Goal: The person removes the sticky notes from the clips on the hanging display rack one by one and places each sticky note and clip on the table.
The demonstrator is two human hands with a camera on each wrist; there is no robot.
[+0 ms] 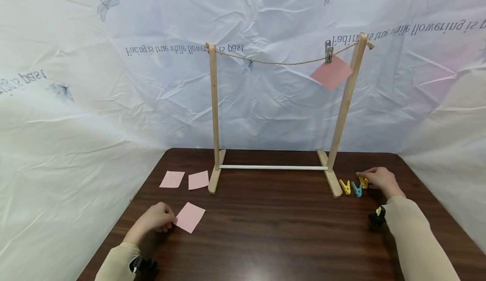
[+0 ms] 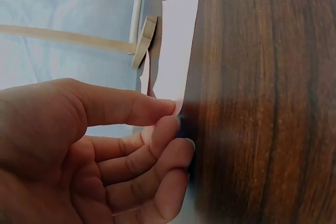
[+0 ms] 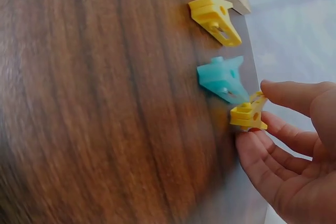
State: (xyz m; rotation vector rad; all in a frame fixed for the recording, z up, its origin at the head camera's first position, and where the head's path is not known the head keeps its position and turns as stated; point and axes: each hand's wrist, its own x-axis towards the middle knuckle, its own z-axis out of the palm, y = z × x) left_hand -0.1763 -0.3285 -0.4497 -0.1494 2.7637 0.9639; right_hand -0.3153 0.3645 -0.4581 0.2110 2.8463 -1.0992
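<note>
At the front left, my left hand (image 1: 157, 218) pinches the corner of a pink square of paper (image 1: 190, 217) between thumb and forefinger. The sheet's near edge shows lifted in the left wrist view, where the paper (image 2: 176, 40) slants away from the fingertips. Over on the right, my right hand (image 1: 381, 179) has thumb and fingers about the handles of a yellow clothespin (image 3: 248, 116). Beside it lie a blue clothespin (image 3: 221, 78) and another yellow clothespin (image 3: 214, 18), in a short row.
A wooden stand (image 1: 214, 108) with a white crossbar (image 1: 273, 167) carries a sagging string (image 1: 281, 63). From it a metal clip (image 1: 328, 53) hangs a pink paper (image 1: 332, 75) near the right post. Two pink sheets, one left (image 1: 172, 179) and one right (image 1: 198, 180), lie by its left foot.
</note>
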